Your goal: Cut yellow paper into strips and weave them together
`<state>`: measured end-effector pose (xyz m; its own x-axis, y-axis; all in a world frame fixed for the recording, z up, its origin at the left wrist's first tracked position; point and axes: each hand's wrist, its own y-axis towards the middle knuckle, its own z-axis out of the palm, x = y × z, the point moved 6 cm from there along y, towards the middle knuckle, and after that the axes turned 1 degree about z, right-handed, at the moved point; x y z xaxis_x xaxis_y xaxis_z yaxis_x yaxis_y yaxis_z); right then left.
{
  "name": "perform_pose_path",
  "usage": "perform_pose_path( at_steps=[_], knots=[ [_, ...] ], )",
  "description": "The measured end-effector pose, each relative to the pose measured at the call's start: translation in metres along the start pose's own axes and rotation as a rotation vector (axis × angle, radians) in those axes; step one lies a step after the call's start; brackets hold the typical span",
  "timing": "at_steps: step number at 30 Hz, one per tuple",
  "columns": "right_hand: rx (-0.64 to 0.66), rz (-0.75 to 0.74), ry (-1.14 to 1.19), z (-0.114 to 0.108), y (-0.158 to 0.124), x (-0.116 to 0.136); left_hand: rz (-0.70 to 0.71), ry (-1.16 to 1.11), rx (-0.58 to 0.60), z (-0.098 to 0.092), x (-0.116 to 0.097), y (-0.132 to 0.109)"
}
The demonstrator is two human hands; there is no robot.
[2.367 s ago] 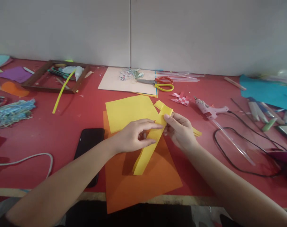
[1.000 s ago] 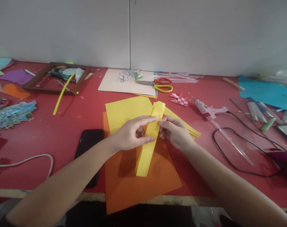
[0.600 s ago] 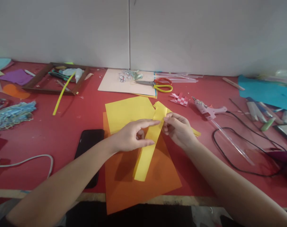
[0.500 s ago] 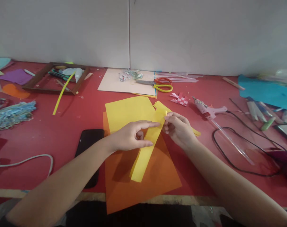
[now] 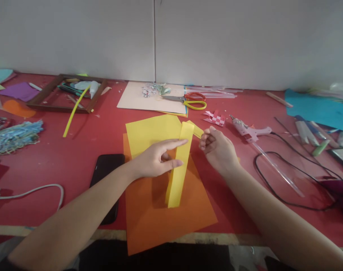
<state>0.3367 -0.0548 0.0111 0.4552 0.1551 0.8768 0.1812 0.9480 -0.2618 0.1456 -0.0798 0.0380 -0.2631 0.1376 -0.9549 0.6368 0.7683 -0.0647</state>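
Grip: left hand (image 5: 156, 162) on one yellow strip (image 5: 180, 177), right hand (image 5: 218, 148) clenched empty, one orange sheet (image 5: 171, 226) below.

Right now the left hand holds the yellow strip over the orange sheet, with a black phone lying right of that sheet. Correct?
Not quite. The head view shows the black phone lying left of the orange sheet, not right of it. The rest holds: the left hand holds the yellow strip over that sheet.
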Motion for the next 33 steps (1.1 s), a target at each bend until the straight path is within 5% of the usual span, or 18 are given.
perform_pose_path(
  at_steps=[2,5,9,11,13,16,18,24,33],
  knots=[
    [0.104,-0.005,-0.091,0.008,-0.005,-0.002,0.001,-0.039,0.001,-0.003,-0.001,-0.001],
    [0.219,-0.005,-0.183,0.016,-0.014,-0.008,-0.021,-0.126,0.158,0.001,-0.002,-0.005],
    [0.158,0.004,-0.219,0.013,-0.017,-0.009,-0.036,-0.258,0.344,0.01,-0.005,-0.01],
    [0.112,-0.004,-0.236,0.01,-0.018,-0.006,-0.034,-0.315,0.284,0.008,-0.005,-0.007],
    [0.121,0.002,-0.305,0.01,-0.019,-0.004,-0.033,-0.372,0.091,0.0,-0.003,-0.002],
    [0.274,0.028,-0.456,0.017,-0.025,-0.009,-0.036,-0.417,-0.218,-0.017,0.003,0.003],
    [0.384,0.015,-0.529,0.021,-0.029,-0.014,-0.037,-0.377,-0.302,-0.021,0.005,0.005],
    [0.477,-0.075,-0.668,0.028,-0.034,-0.015,-0.194,-0.145,-0.186,-0.012,0.016,0.005],
    [0.428,-0.135,-0.537,0.035,-0.033,-0.008,-0.073,0.004,-0.09,-0.002,0.008,0.006]
  ],
)
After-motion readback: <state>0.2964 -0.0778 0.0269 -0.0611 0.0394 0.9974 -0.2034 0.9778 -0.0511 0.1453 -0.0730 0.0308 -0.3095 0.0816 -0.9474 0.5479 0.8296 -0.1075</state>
